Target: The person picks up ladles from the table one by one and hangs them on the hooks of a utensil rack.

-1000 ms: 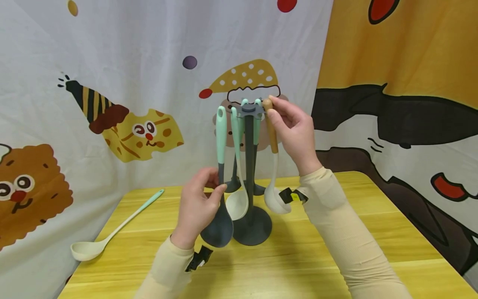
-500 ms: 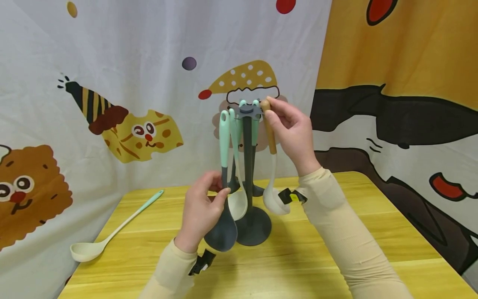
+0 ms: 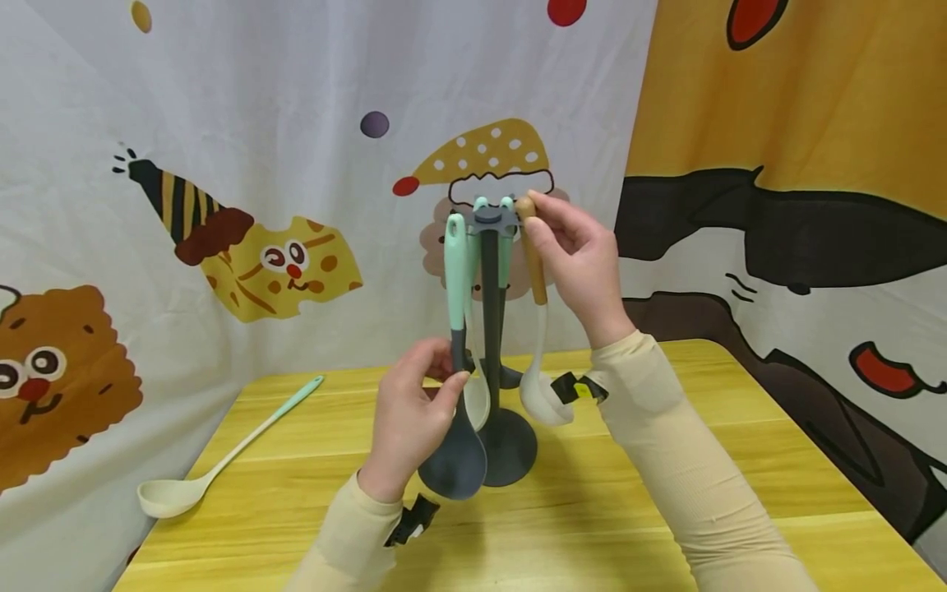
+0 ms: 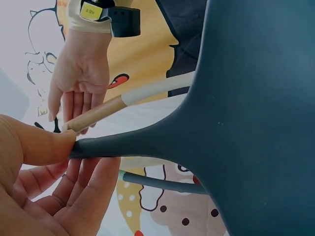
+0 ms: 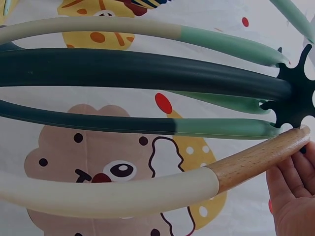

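Note:
In the head view my left hand (image 3: 418, 411) pinches the shaft of a dark grey ladle (image 3: 456, 469) with a mint handle, between thumb and fingers. This ladle is upright, bowl down, in front of the left side of a dark utensil stand (image 3: 491, 329). My right hand (image 3: 580, 259) pinches the top of the wooden handle of a white ladle (image 3: 536, 267) at the right of the stand's hooked top (image 5: 297, 93). The white ladle's bowl is low, beside the post. In the left wrist view the dark ladle's bowl (image 4: 261, 108) fills the right side.
Other mint-handled utensils (image 5: 226, 128) hang on the stand, partly hidden by the dark ladle and post. A cream ladle (image 3: 177, 493) with a mint handle lies at the left of the wooden table (image 3: 592, 526). A printed curtain (image 3: 296, 123) stands behind.
My left hand has moved right with the dark ladle, closer to the stand, so it now covers more of the cream utensil hanging behind. My right hand has stayed nearly still at the wooden handle.

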Demonstrator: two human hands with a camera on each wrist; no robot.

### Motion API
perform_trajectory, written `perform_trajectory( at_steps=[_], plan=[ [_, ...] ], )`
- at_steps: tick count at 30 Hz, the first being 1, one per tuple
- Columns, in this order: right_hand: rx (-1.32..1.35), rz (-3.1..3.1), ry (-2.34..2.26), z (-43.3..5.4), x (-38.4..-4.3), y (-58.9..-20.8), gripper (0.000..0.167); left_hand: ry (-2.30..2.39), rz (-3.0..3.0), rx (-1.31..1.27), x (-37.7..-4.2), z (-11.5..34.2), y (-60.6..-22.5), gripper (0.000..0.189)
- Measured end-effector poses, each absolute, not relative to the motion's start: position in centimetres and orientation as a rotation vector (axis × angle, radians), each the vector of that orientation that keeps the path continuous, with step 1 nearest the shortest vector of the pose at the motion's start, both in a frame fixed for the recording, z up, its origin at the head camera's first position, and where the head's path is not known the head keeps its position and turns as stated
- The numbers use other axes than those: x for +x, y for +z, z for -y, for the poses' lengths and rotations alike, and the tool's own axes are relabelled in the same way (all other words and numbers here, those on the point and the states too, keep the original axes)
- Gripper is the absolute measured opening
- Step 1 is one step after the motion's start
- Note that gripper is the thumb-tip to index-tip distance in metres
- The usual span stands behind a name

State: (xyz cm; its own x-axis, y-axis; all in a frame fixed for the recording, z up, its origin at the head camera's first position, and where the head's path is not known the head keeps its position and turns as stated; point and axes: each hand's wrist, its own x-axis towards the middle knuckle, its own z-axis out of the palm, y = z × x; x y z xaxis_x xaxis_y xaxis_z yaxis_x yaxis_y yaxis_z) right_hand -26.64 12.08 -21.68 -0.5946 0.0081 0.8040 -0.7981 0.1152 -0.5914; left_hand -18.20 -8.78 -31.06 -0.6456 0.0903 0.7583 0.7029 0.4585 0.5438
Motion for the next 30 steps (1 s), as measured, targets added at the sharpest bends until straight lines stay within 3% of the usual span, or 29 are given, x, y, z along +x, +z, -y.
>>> perform_trajectory(
  at_steps=[30],
  plan=[
    [0.769, 1.735, 1.538, -12.0, -26.6, -21.7, 0.033, -1.242, 2.083, -0.672, -19.2, 6.8, -32.3, 0.022]
  ],
)
